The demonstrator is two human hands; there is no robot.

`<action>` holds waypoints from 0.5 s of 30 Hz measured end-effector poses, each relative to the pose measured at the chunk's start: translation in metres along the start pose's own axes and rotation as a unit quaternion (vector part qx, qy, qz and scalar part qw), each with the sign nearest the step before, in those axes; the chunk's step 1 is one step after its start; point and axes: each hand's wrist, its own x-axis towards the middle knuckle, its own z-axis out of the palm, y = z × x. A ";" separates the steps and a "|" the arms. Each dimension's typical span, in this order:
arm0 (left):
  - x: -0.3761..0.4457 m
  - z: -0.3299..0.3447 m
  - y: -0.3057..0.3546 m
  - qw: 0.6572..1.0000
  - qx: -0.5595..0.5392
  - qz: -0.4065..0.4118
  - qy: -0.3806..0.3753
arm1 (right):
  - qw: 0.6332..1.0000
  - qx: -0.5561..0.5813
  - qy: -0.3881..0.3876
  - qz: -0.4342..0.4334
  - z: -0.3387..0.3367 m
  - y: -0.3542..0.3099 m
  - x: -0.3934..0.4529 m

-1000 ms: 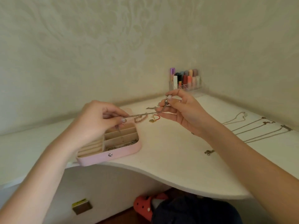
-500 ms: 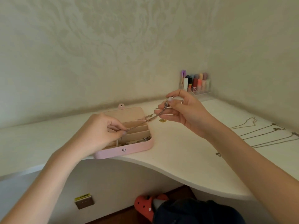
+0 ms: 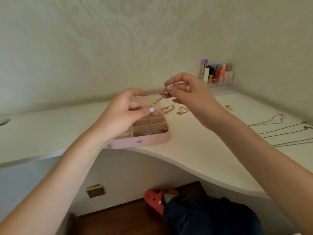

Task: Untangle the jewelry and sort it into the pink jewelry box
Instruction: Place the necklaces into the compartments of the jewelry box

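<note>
Chain [image 3: 156, 102] taut between both hands above box [image 3: 149, 141] | left hand [image 3: 123, 114] pinches near end, tail hangs into box's right compartments | right hand [image 3: 188, 94] pinches far end by clasp | bracelets [image 3: 168, 108] on desk [image 3: 194, 150] behind box | necklaces [image 3: 279, 129] far right

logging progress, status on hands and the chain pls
Left hand and right hand both pinch the silver chain, stretched between them above the open pink jewelry box. Nothing in the way.
</note>
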 end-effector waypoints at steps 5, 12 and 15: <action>-0.008 -0.002 -0.017 0.980 0.189 0.034 0.053 | 0.989 -0.104 -0.037 0.099 0.004 0.022 -0.007; -0.011 -0.001 -0.031 0.947 0.318 0.039 0.020 | 0.963 -0.243 -0.040 0.114 0.012 0.034 -0.014; -0.010 -0.002 -0.029 0.948 0.317 0.027 -0.003 | 0.950 -0.294 -0.056 0.093 0.016 0.036 -0.014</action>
